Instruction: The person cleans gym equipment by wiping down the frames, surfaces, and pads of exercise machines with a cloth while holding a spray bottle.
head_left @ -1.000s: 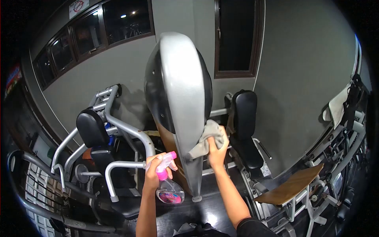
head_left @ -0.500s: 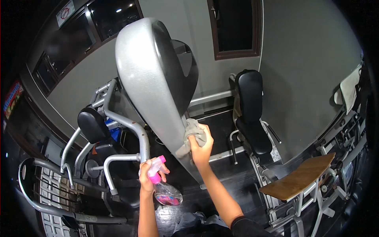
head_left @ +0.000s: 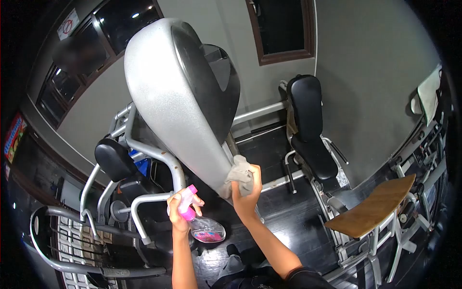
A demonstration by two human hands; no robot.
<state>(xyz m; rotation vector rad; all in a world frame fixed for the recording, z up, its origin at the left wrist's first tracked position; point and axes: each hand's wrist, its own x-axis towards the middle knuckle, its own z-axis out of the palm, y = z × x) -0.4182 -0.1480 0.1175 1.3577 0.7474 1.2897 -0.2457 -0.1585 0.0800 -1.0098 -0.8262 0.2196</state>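
My left hand (head_left: 179,212) grips a clear spray bottle (head_left: 208,229) by its neck; the trigger head is pink and white, and a little pink shows at the bottle's base. In my right hand (head_left: 248,192) is a crumpled grey cloth (head_left: 239,176), pressed against the lower side edge of a tall silver machine cover (head_left: 168,91). The cover has a dark grey side panel and leans across the middle of the view. Part of the cloth is hidden by my fingers.
A black padded seat machine (head_left: 306,108) stands by the wall on the right. Nearer is a brown curved board (head_left: 373,207) on a metal frame. At left are silver tube frames with a black pad (head_left: 114,159). Dark flooring (head_left: 284,226) runs below.
My right hand and the cloth have moved slightly down along the cover's edge. The view has shifted, with the cover looking larger. My left hand still holds the spray bottle.
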